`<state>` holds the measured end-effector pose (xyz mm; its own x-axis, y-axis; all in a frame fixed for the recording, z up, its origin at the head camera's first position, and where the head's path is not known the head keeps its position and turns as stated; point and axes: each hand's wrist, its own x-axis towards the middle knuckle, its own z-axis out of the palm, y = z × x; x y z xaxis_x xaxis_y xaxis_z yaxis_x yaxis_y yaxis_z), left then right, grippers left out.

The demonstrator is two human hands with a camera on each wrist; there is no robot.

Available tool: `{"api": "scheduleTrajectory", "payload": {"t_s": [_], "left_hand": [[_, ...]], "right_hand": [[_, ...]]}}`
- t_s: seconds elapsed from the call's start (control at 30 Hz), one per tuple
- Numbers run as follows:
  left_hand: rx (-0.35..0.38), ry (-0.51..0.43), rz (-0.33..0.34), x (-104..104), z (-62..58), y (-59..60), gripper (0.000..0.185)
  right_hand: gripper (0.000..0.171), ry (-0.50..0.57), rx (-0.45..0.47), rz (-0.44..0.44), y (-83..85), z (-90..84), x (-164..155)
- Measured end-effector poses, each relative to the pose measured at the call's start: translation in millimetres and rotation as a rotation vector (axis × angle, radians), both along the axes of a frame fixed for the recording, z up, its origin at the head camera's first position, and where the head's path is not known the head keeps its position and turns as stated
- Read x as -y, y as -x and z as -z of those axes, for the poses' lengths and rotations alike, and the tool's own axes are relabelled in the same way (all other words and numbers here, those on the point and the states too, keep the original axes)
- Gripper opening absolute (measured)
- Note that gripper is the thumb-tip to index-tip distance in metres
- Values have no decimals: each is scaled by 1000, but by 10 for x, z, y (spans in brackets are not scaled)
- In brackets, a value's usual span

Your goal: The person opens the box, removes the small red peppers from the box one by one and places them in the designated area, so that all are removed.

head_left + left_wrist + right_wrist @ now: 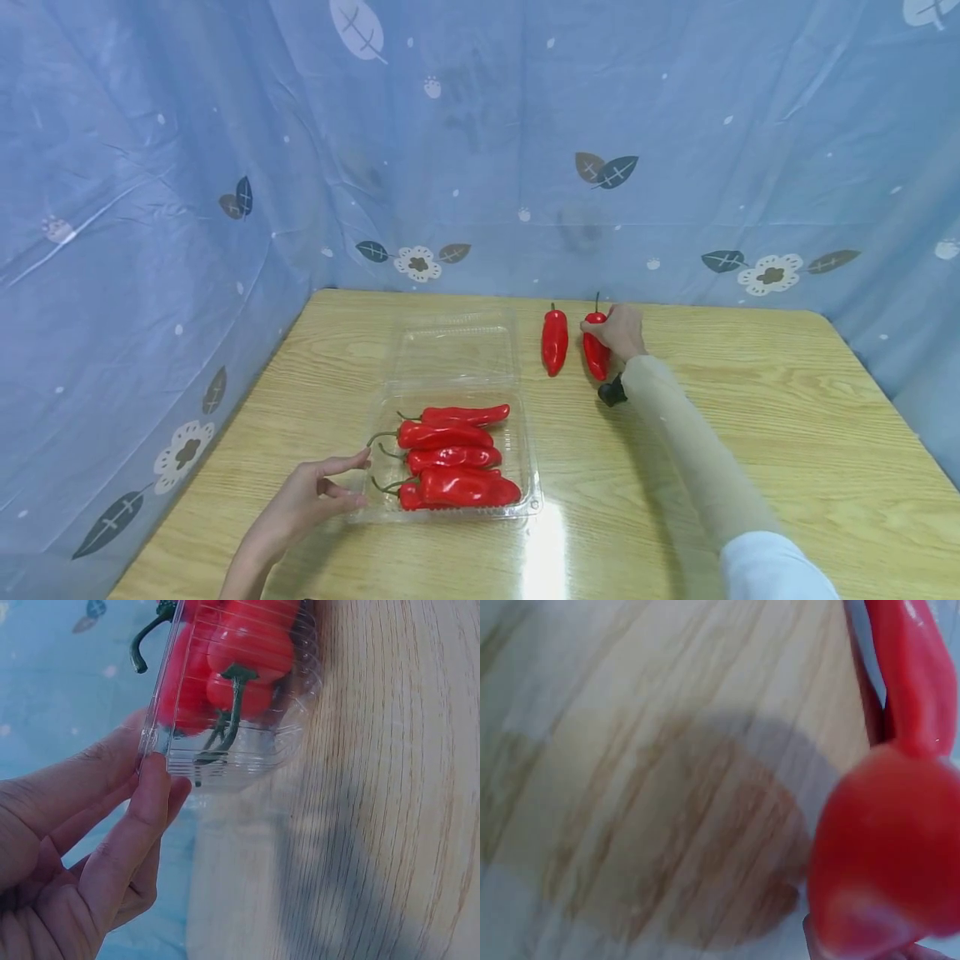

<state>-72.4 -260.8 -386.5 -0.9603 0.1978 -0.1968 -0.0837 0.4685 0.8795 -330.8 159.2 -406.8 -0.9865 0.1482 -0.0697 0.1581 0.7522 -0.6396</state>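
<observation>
In the head view, a clear plastic box with its lid folded back holds several red peppers with green stems, lying side by side. My left hand is at the box's left side; in the left wrist view its thumb and fingers pinch the clear rim. Farther off, my right hand grips a red pepper by its upper part, stem pointing away. Close up in the right wrist view, that pepper hides nearly all of the hand.
Another red pepper lies on the wooden table, just left of the gripped one. A black wrist camera hangs under the right wrist. Blue patterned curtain borders the table's back and sides.
</observation>
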Motion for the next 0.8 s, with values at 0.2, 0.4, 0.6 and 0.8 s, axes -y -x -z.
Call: {"api": "scheduleTrajectory", "payload": {"t_s": [0.2,0.4,0.6,0.8], "left_hand": [[12,-11,-8,2,4,-3,63],[20,-34,2,17,10,-15,63],[12,-31,4,29,6,-18,63],[5,-32,12,37,20,-22,63]], "right_hand": [[41,33,-11,33,-3,34,20],[52,83,-49,112,-3,107,70],[52,85,-93,169,-29,150,117],[53,35,-78,182,-15,176,135]]}}
